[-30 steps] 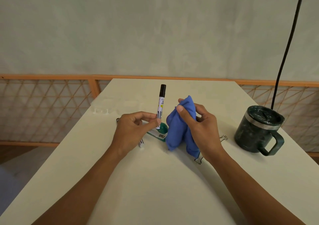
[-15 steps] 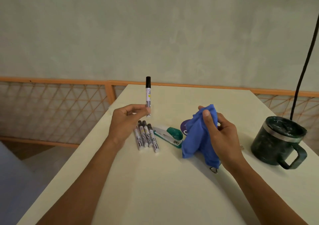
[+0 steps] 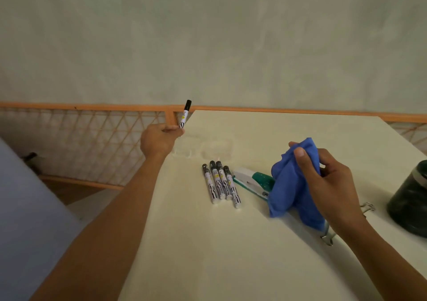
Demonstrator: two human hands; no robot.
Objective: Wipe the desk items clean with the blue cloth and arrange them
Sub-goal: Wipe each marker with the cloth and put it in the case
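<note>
Fingers (image 3: 171,128) of the left hand (image 3: 159,141) are pinching a marker (image 3: 184,116) upright near the far corner of the table (image 3: 208,254); the right hand (image 3: 328,185) is gripping the bunched blue cloth (image 3: 288,185), which is hiding one end of the stapler (image 3: 251,180). The marker's print is showing too small to read.

Mug (image 3: 409,206) cut by right edge; stapler (image 3: 252,180) end behind cloth (image 3: 288,185)

Left arm stretched forward, out to the left; left grip (image 3: 159,141) pinches a marker (image 3: 184,116) upright between thumb and fingers. Right arm angles inward, right grip (image 3: 328,185) curled round the blue cloth (image 3: 288,185), thumb on top.
</note>
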